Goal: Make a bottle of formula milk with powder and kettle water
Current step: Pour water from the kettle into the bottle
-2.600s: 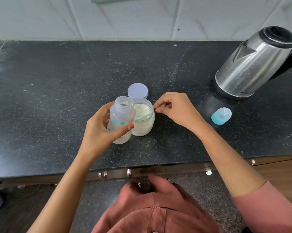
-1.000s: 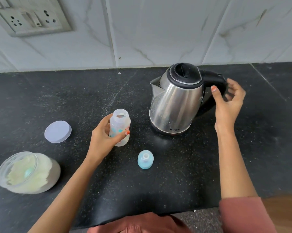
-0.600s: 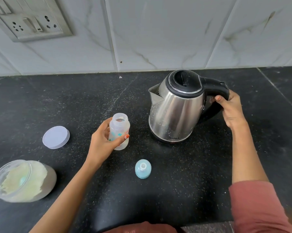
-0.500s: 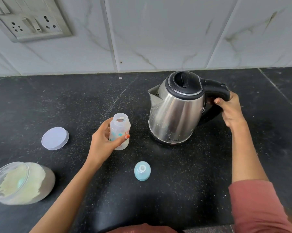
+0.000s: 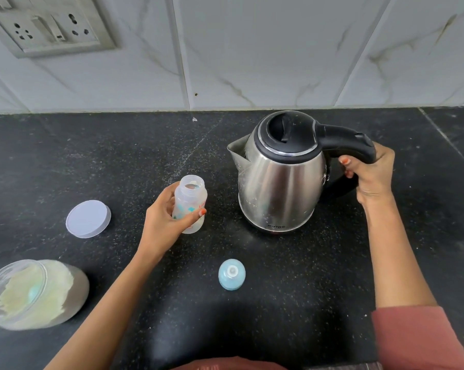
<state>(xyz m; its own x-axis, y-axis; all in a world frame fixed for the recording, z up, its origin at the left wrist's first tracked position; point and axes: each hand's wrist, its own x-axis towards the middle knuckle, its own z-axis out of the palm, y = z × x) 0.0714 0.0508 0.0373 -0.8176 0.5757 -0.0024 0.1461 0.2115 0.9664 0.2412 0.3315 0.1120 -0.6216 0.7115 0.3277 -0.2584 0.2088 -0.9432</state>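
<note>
Right hand (image 5: 370, 174) is gripping the steel kettle's (image 5: 279, 182) black handle; spout facing left toward the open, upright clear plastic bottle (image 5: 189, 206), which the left hand (image 5: 166, 220) is clasping mid-counter, just beside it.

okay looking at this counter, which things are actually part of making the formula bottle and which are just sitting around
Part of the job:
- bottle, held by the left hand
- kettle, handle gripped by the right hand
- powder jar, open
- blue bottle cap
- jar lid

Just there:
- wall socket
</note>
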